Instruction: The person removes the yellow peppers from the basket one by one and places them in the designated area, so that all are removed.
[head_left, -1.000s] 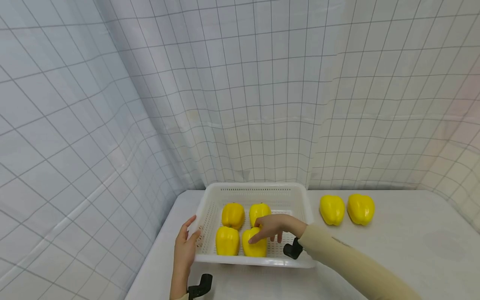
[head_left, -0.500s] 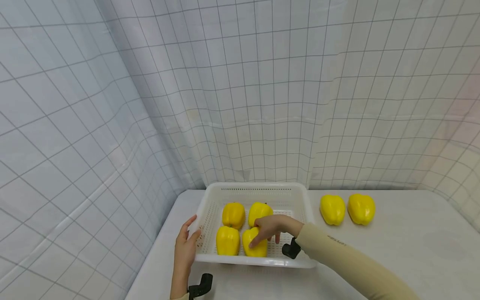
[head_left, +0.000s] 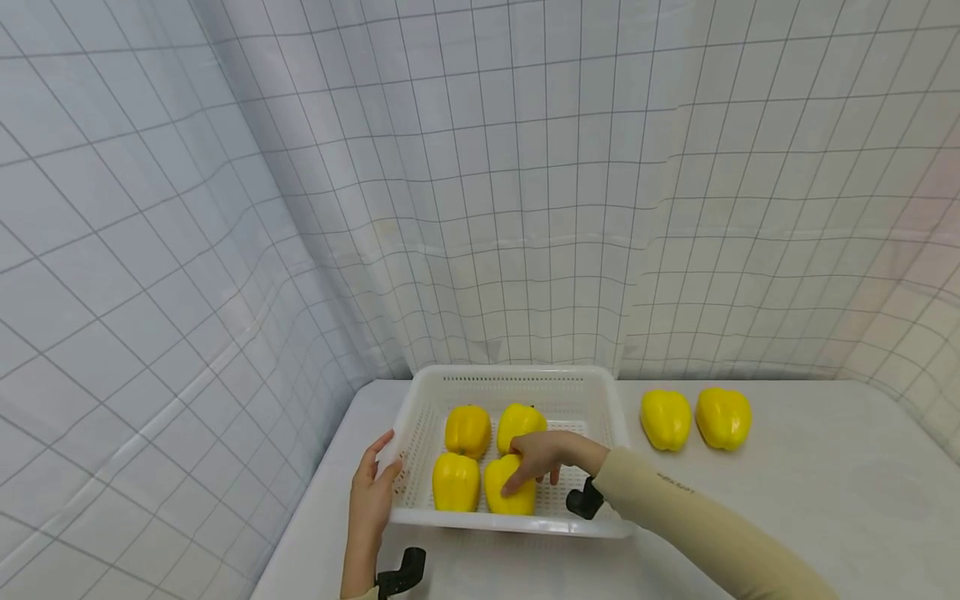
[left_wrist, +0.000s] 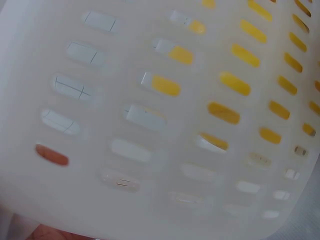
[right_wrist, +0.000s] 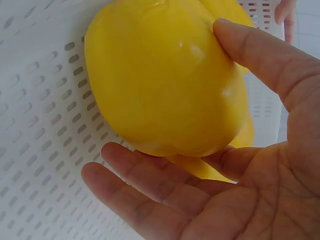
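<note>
Several yellow bell peppers lie in a white perforated plastic basket [head_left: 517, 372]. My right hand [head_left: 551, 452] reaches into it and grips the front right bell pepper [head_left: 504, 483], which sits at the basket's near side. In the right wrist view, the thumb [right_wrist: 250, 45] presses one side of this pepper, while the fingers [right_wrist: 155, 182] curve beneath its lower end. My left hand [head_left: 370, 492] holds the basket's left rim. In the left wrist view the basket's slotted wall [left_wrist: 165, 130] fills the picture, and part of a finger [left_wrist: 51, 155] shows through a slot.
Beside the held pepper is another bell pepper [head_left: 455, 483]; behind them lie two more, a left one [head_left: 467, 431] and a right one [head_left: 519, 423]. Two bell peppers [head_left: 665, 420] stand on the white table [head_left: 817, 500] right of the basket. Gridded white curtains [head_left: 517, 208] surround the table.
My right hand has settled slightly closer around the front right pepper, and the pepper behind it has shifted a little. My left hand and the basket stay almost still.
</note>
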